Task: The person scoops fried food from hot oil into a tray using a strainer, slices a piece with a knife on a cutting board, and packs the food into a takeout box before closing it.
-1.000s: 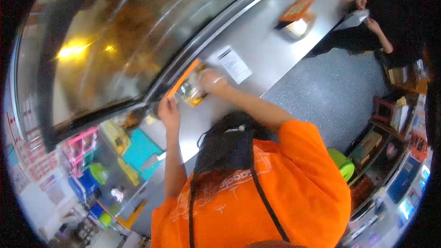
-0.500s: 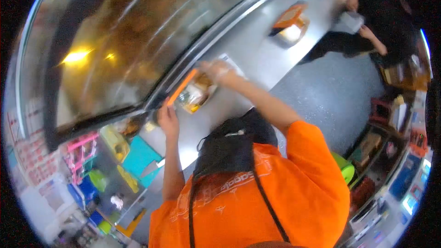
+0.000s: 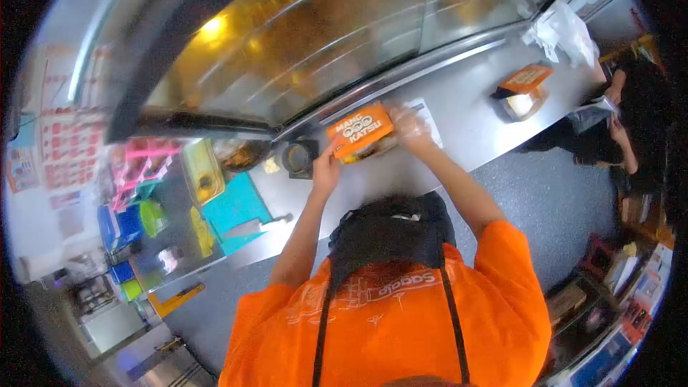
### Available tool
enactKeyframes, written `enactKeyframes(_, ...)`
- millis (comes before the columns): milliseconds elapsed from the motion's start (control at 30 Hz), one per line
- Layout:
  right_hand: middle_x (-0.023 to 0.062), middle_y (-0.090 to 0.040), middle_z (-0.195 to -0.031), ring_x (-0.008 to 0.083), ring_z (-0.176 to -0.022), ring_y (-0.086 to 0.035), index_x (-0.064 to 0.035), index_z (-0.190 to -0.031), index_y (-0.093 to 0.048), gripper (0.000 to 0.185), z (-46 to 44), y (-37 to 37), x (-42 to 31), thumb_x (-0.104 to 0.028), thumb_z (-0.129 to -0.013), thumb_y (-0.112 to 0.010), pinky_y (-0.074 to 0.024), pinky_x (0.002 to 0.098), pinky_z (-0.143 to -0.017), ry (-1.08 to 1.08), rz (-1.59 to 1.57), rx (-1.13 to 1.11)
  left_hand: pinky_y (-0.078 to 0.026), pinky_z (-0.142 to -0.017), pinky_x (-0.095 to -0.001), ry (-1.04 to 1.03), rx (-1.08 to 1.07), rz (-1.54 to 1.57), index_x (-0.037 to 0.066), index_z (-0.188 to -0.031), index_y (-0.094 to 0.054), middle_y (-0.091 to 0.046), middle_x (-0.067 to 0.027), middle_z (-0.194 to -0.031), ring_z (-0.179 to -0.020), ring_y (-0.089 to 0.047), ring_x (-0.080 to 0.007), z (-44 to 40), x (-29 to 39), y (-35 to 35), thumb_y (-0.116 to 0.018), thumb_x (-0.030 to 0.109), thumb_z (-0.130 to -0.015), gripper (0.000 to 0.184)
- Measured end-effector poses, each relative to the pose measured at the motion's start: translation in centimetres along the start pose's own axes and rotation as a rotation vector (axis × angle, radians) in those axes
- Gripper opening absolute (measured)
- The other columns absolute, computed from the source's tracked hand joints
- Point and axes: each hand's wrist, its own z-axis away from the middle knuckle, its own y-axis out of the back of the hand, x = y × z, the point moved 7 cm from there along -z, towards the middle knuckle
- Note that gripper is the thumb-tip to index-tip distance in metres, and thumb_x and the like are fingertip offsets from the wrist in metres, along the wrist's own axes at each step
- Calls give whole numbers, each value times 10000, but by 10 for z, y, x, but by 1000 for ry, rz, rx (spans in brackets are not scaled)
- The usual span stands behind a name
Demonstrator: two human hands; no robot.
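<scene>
Left hand (image 3: 327,170) found closed at the near-left corner of an orange cardboard box with white lettering (image 3: 360,132), thumb lying over the edge and apparently pinching it. Right hand (image 3: 410,129), in a clear plastic glove, is at the box's right end; motion blur prevents telling how far its fingers are open or whether they grip.

Largest item noted: a long glass-fronted case with a dark frame (image 3: 373,36), lit yellow inside. Along its foot runs a brushed-steel counter (image 3: 469,97), on which the box sits, between the hands.

Change observed: half a second ago the orange panel showed as a narrow strip with the food exposed beside it; it now faces upward over the contents. In my judgement the lid is down or nearly so; full closure not confirmed.

Box condition: lid flat, print legible as "MANG" and "KATSU" with white ring shapes between. Some contents show along the near side, too blurred to identify.

Smaller items: a white printed paper sheet (image 3: 428,115), partly behind the right hand; a black round-mouthed container (image 3: 295,159), just beside the left.
</scene>
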Motion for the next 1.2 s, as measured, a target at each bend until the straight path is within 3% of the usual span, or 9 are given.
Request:
enactKeyframes(233,157,-492,-1338,370,-1169,-507,-154,-1296,-500,821,-14,-17,2,-255,-561,-852,-406,387,-1007,20,-717,-116,-415,-947,-271,64,-26,543,97,-1304,-520,-611,-96,-1198,-1097,-566,-158,-15,-10,2,-450,-132,-803,555)
enactKeyframes(467,160,-498,-1331,349,-1227,-460,-157,-1322,-483,763,7,-55,22,-163,-630,-804,-373,382,-1040,50,-364,-66,-408,-986,-348,38,-180,96,45,-1393,-363,-548,-193,-1260,-1143,-554,-256,0,6,5,-521,-15,-842,577)
enactKeyframes(667,260,-295,-1447,380,-1284,-391,-176,-1423,-325,745,47,5,-17,-107,-767,-670,-301,408,-1091,-180,-1005,-272,-370,-1029,-404,-207,-354,-140,-2,-1454,-138,-316,-278,-1415,-1265,-421,-379,29,47,-16,-638,174,-831,818)
enactKeyframes(767,295,-254,-1449,377,-1285,-392,-177,-1434,-295,736,52,35,-42,-101,-786,-634,-293,412,-1095,244,-512,-105,-384,-1018,-426,-411,-333,-454,-12,-1424,-186,-265,-287,-1423,-1266,-395,-411,7,49,-13,-735,268,-758,907)
enactKeyframes(867,113,-468,-1371,261,-1224,-471,-88,-1334,-456,448,52,18,-48,-342,-965,-447,-315,389,-1080,200,-307,-356,-399,-997,-455,-364,-417,-472,36,-1410,-231,-287,-285,-1391,-1264,-364,-455,-24,71,-10,-756,312,-721,910)
enactKeyframes(967,237,-208,-1489,391,-1210,-468,-141,-1396,-359,599,57,-72,-6,-163,-848,-600,-400,403,-1014,115,-500,-474,-412,-976,-468,-177,-708,-430,101,-1448,-202,-287,-304,-1365,-1276,-305,-487,-30,56,-30,-743,363,-709,953)
enactKeyframes(1033,206,-189,-1505,393,-1198,-486,-129,-1391,-371,548,68,-45,-22,-174,-877,-556,-424,398,-997,475,-191,-217,-391,-987,-485,-297,-669,-550,156,-1477,-163,-256,-347,-1365,-1272,-276,-508,-23,47,-37,-710,398,-726,960)
enactKeyframes(1167,201,-199,-1505,368,-1248,-452,-103,-1394,-368,556,80,-32,-30,-148,-865,-535,-395,399,-1037,41,-694,-144,-245,-1069,-543,-353,-576,-574,143,-1472,-206,-161,-403,-1397,-1293,-207,-559,-4,41,-40,-651,519,-776,908)
enactKeyframes(1200,193,-200,-1506,369,-1289,-397,-88,-1393,-367,563,87,-36,-33,-139,-858,-532,-361,404,-1066,185,-406,17,-202,-1075,-575,-230,-601,-489,126,-1448,-260,-144,-386,-1421,-1321,-150,-556,-6,50,-38,-645,597,-749,927)
